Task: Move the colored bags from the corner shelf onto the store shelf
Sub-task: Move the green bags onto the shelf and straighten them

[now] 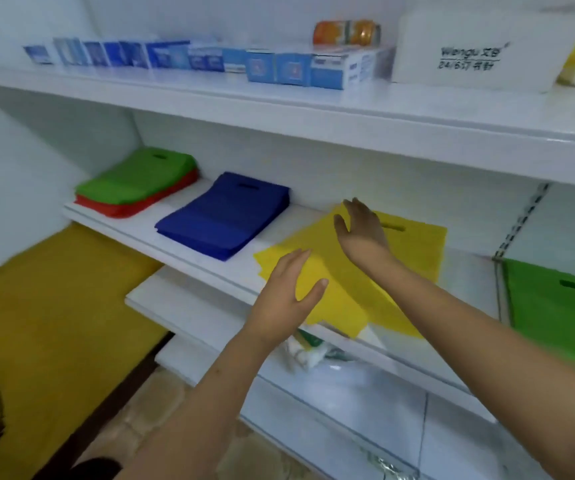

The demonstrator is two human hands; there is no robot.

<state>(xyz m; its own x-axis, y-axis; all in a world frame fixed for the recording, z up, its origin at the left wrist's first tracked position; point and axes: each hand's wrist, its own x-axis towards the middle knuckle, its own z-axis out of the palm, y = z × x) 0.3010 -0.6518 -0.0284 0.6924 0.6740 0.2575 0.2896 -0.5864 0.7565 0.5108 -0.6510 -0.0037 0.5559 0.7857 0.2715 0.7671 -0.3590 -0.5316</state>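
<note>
Both hands lie on the yellow bags (414, 251), which sit on the white shelf (182, 237) to the right of the blue bags (225, 214). We note the left hand (288, 292) flat on the near left part of the stack, fingers straight and together, thumb spread to the right, forearm rising from the lower edge of view. We note the right hand (360, 228) farther back, fingers extended and relaxed, palm turned left against the stack's upper part; whether it presses or merely touches we cannot tell. Neither hand grips anything. The yellow stack is askew: its long axis runs from near left to far right, handle slot toward the back, and its near corners overhang the shelf edge. Several sheets are fanned out, their count unclear. At far left, green bags (140, 178) rest on red bags (123, 207). Another green bag (556, 306) is cut off at the right edge. Boxes (279, 67) on the upper shelf are blurred.
</note>
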